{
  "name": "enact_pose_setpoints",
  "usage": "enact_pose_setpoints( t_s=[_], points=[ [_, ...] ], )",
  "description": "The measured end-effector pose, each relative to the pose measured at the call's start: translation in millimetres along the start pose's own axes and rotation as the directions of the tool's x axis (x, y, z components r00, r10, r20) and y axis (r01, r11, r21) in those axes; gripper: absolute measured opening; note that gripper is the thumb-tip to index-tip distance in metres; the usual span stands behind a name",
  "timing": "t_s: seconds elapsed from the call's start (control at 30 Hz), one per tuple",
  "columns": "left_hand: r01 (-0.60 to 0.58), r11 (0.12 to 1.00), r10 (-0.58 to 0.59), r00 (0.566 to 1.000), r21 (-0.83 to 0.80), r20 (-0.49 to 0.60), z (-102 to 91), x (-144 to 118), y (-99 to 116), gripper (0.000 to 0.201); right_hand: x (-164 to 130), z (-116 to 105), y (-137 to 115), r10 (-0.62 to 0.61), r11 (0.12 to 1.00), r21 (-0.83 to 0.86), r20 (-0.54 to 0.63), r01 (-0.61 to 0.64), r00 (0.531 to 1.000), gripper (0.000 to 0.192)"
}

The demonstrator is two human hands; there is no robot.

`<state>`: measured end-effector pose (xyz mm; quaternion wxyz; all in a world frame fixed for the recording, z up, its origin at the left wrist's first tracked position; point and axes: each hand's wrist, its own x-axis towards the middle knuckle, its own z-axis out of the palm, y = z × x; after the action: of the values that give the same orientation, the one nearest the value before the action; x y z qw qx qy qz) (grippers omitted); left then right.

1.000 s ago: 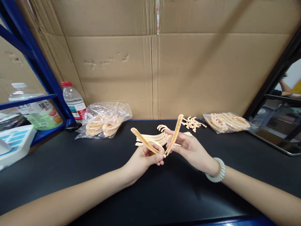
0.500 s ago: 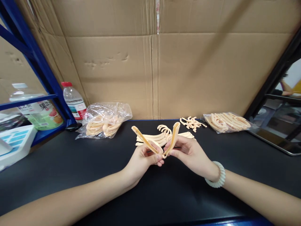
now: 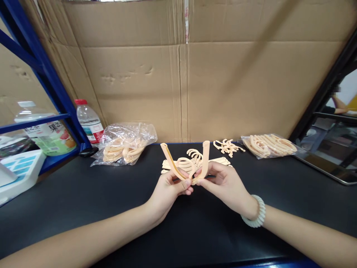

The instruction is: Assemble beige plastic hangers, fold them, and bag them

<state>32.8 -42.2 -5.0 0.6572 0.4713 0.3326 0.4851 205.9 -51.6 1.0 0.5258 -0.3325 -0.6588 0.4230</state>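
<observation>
head view, left hand (image 3: 169,187), right hand (image 3: 229,185), pinching curved strips (image 3: 205,158)

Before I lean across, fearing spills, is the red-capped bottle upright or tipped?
Upright: the red-capped bottle stands beside the clear plastic bag, its red cap uppermost.

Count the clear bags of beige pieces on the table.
2: one bag at the back left, beside the red-capped bottle; a second bag at the back right, beyond the right hand. Both show plainly; I see no others.
</observation>
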Motion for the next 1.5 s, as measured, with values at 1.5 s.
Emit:
enact_pose_setpoints(
  t_s=[1.5],
  points=[
    [-0.663, -0.013, 0.027, 0.748, 0.748, 0.663, -63.6, 34, 60, 0.013, 47, -119, 0, 0.348, 0.815, -0.579, 0.464, -0.018, 0.815, 0.028]
  ],
)
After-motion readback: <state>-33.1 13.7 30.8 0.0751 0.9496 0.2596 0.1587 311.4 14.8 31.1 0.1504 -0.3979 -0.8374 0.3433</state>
